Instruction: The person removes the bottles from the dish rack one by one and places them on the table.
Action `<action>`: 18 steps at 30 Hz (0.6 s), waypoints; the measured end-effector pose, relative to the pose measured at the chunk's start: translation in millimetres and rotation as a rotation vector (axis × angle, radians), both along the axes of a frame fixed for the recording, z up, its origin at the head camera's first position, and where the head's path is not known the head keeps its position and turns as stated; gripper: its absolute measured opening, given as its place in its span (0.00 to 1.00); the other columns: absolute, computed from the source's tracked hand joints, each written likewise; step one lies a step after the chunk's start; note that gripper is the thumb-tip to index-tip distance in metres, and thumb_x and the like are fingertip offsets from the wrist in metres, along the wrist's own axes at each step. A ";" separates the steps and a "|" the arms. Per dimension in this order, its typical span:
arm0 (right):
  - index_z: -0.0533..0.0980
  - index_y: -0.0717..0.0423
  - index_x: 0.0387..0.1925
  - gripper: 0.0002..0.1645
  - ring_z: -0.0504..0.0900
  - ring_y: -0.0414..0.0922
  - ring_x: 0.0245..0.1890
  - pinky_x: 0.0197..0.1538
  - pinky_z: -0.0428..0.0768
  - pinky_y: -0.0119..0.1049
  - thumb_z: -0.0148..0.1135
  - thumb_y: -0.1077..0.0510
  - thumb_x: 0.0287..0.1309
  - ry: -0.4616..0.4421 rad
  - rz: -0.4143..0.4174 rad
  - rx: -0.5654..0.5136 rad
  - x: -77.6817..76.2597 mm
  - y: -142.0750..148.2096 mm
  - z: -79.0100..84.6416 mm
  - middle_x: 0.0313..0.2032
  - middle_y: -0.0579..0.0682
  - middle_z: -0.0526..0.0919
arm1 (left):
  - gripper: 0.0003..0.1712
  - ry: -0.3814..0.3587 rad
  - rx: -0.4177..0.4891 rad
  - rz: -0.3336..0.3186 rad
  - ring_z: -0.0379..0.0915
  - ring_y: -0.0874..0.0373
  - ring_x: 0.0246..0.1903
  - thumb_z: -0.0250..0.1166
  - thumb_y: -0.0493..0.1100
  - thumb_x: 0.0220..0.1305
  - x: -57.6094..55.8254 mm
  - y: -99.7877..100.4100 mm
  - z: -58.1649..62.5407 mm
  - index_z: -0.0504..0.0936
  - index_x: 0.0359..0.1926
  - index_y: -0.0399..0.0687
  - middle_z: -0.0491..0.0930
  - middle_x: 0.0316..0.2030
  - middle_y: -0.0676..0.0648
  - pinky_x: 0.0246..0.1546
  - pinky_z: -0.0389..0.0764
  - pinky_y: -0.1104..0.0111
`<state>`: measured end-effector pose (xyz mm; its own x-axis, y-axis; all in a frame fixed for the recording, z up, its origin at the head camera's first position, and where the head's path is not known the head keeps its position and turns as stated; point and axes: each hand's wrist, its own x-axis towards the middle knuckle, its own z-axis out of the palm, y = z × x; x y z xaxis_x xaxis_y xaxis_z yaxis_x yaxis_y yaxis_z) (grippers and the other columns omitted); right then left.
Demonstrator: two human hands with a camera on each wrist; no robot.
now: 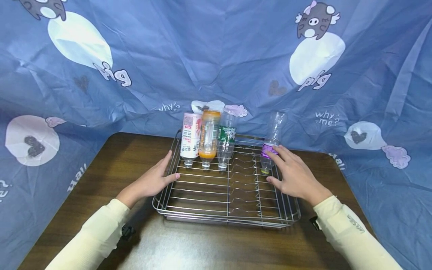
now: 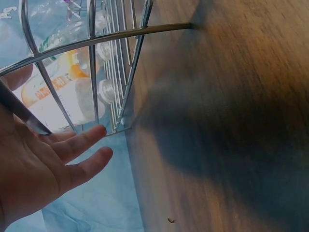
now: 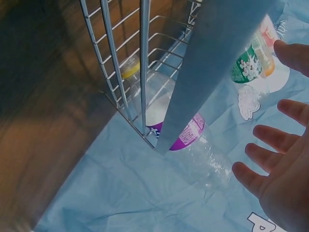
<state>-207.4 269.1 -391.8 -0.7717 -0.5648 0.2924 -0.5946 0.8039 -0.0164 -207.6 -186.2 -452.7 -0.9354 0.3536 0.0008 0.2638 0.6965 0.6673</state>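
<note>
A metal wire rack (image 1: 226, 217) stands on the table and holds several bottles neck down. At its back left are a white-and-pink bottle (image 1: 190, 137), an orange-and-clear bottle (image 1: 208, 138) and a clear bottle with a green label (image 1: 226, 134). Toward the right side leans a clear bottle with a purple label (image 1: 269, 150) and yellow cap (image 3: 130, 71). My left hand (image 1: 152, 182) is at the rack's left side, fingers extended along the rim. Beside the purple-labelled bottle, my right hand (image 1: 298, 176) spreads its fingers over the rack's right rim, gripping nothing.
The brown wooden table (image 1: 135, 150) extends around the rack on both sides and in front. A blue patterned cloth (image 1: 202, 56) hangs close behind the table. Inside the rack, wavy wire dividers (image 1: 241, 183) run from front to back right of centre.
</note>
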 end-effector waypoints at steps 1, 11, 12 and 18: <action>0.62 0.56 0.74 0.54 0.60 0.67 0.71 0.69 0.63 0.63 0.75 0.44 0.49 0.001 0.001 0.001 0.0 -0.2 0.2 0.69 0.66 0.66 | 0.53 -0.001 0.001 0.002 0.62 0.32 0.67 0.60 0.56 0.73 0.0 0.0 0.1 0.37 0.79 0.36 0.44 0.77 0.29 0.72 0.53 0.42; 0.63 0.57 0.73 0.53 0.61 0.67 0.71 0.69 0.62 0.65 0.75 0.44 0.51 -0.008 -0.009 0.011 -2.2 -2.2 6.7 0.69 0.68 0.65 | 0.52 -0.015 0.123 0.005 0.57 0.31 0.70 0.62 0.49 0.72 -3.6 -1.4 -6.3 0.37 0.80 0.37 0.50 0.76 0.31 0.72 0.51 0.42; 0.63 0.57 0.73 0.53 0.61 0.67 0.71 0.69 0.63 0.65 0.75 0.44 0.50 -0.006 -0.009 0.011 -2.6 -2.3 7.2 0.69 0.68 0.66 | 0.52 -0.019 0.137 0.007 0.54 0.32 0.71 0.62 0.49 0.72 -3.9 -1.4 -6.9 0.36 0.80 0.37 0.50 0.76 0.31 0.72 0.50 0.42; 0.65 0.57 0.72 0.52 0.62 0.67 0.70 0.68 0.64 0.64 0.75 0.44 0.50 -0.003 -0.011 0.005 -3.4 -2.5 8.7 0.69 0.67 0.66 | 0.53 -0.033 0.169 0.019 0.48 0.33 0.73 0.61 0.53 0.72 -3.2 -1.6 -9.3 0.36 0.80 0.41 0.53 0.76 0.32 0.72 0.48 0.40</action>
<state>-210.8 266.6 -383.1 -0.7790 -0.5574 0.2870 -0.5854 0.8106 -0.0145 -210.8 -187.8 -461.9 -0.9423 0.3337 0.0276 0.2276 0.5778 0.7838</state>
